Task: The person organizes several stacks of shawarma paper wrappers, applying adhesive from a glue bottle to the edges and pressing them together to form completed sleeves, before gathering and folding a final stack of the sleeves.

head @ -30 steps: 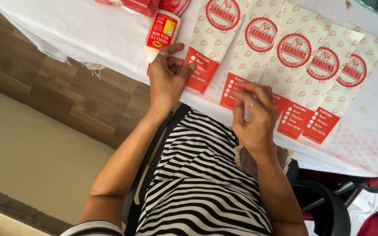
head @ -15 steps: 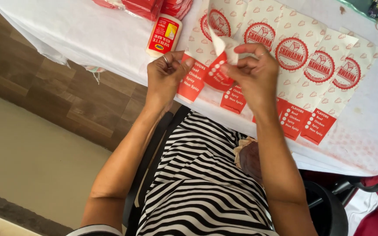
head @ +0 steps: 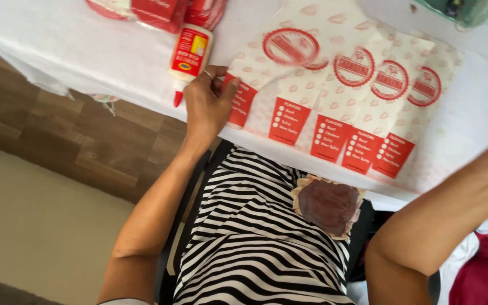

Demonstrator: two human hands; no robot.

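Left hand (head: 207,107) pressed flat, grip open, on nearest printed paper bag (head: 244,99) beside glue bottle (head: 189,53); right hand off-frame, grip untellable; could nudge overlapped bag row (head: 362,107) crooked or knock bottle off desk (head: 86,51).

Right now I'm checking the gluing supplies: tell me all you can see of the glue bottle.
The glue bottle is white plastic with a red and yellow label and a red pointed nozzle. It lies on its side on the white-covered table, nozzle toward the table's near edge, just beside the left hand, which does not clearly touch it.
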